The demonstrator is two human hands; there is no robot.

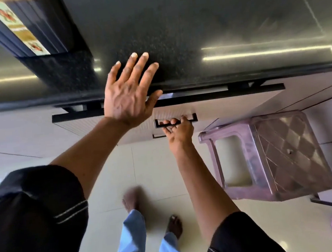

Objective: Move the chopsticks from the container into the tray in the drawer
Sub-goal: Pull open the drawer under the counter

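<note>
I look steeply down at a dark speckled counter (193,33). Under its front edge a white drawer (220,109) with a black top rim stands a little way out. My right hand (178,129) is curled around the drawer's black handle (192,118). My left hand (129,93) hovers over the counter edge, fingers spread, holding nothing. Neither chopsticks nor their container nor the tray show; the drawer's inside is hidden.
A pink plastic stool (274,156) stands on the pale tiled floor right of the drawer. A dark fluted pillar (32,27) with a patterned strip rises at the far left. My bare feet (174,225) are below. More cabinet fronts (319,96) run right.
</note>
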